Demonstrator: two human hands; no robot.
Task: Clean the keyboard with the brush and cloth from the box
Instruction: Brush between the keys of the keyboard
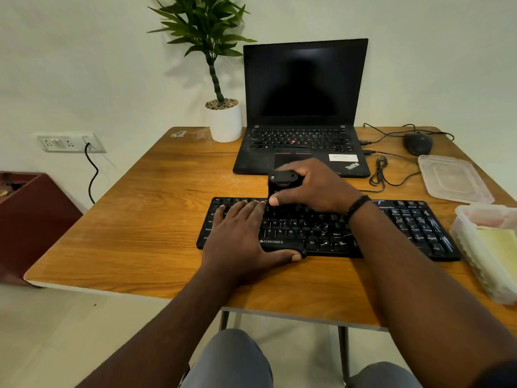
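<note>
Two hands — brush (281, 189) on keyboard (414, 228).

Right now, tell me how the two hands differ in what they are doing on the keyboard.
The left hand lies flat on the left part of the keyboard, fingers straight, thumb along its front edge; the right hand is raised above the upper key rows. The left hand holds nothing, while the right hand grips the black brush, which points down at the keys. The right wrist wears a dark band; the left shows none. Both work over the same keyboard.
</note>
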